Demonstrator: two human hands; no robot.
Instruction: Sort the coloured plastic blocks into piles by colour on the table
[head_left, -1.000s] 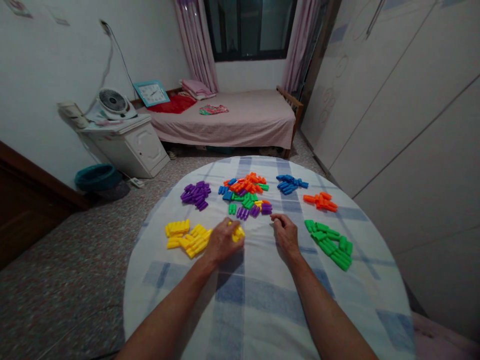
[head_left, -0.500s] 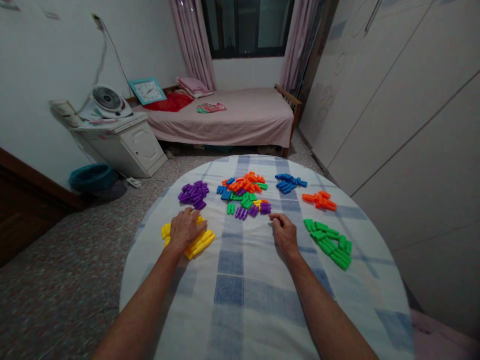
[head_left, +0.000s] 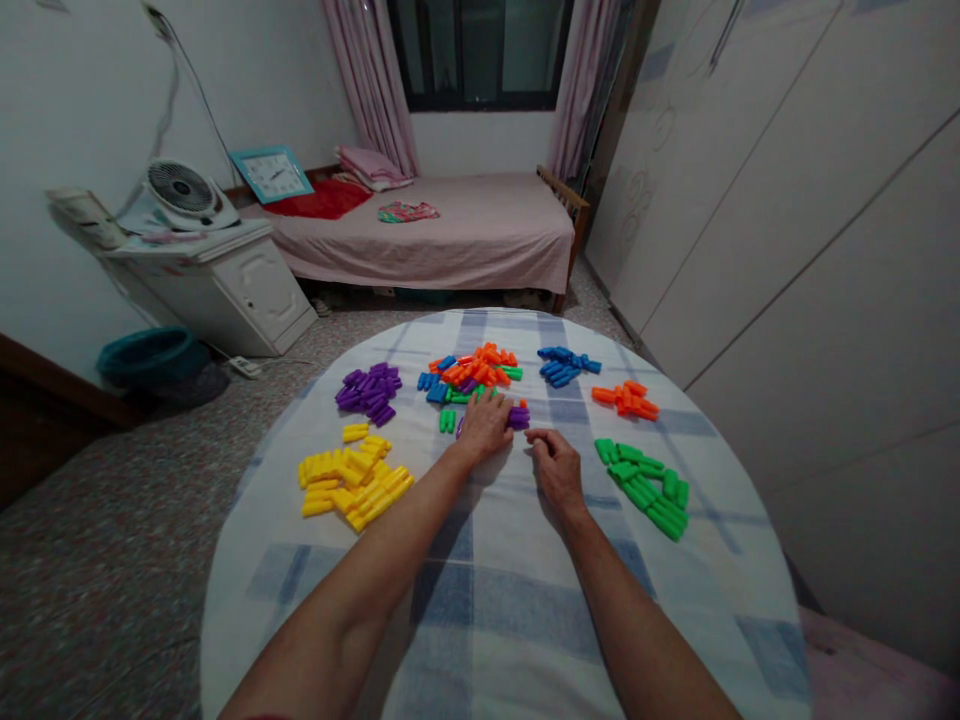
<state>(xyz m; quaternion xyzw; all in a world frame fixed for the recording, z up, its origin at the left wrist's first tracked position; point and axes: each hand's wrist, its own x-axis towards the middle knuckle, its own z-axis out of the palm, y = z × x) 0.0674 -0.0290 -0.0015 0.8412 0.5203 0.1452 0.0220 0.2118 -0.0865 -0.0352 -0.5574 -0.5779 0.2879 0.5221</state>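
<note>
My left hand (head_left: 486, 425) reaches over the mixed pile in the middle of the table, its fingers stretched out flat over green and purple pieces. Its fingertips partly cover what lies beneath them. Just right of it, my right hand (head_left: 556, 468) rests on the cloth with loosely bent fingers and nothing visible in them. Its fingertips are close to some purple plastic pieces (head_left: 519, 417). Orange bullet-shaped plastic pieces (head_left: 487, 366) top the pile, with blue pieces (head_left: 436, 392) at its left and a green pair (head_left: 448, 421) in front.
Sorted piles surround the hands: purple (head_left: 369, 392), yellow (head_left: 352, 478), blue (head_left: 566, 366), orange (head_left: 625, 400) and green (head_left: 646, 487). A checked cloth covers the round table (head_left: 525, 620). Beyond stand a bed (head_left: 450, 245), a white cabinet (head_left: 259, 290) and a bin (head_left: 150, 355).
My left hand has left the yellow pile and moved right to the mixed pile, uncovering the yellow pieces. My right hand has stayed near the purple pieces. The view has shifted slightly.
</note>
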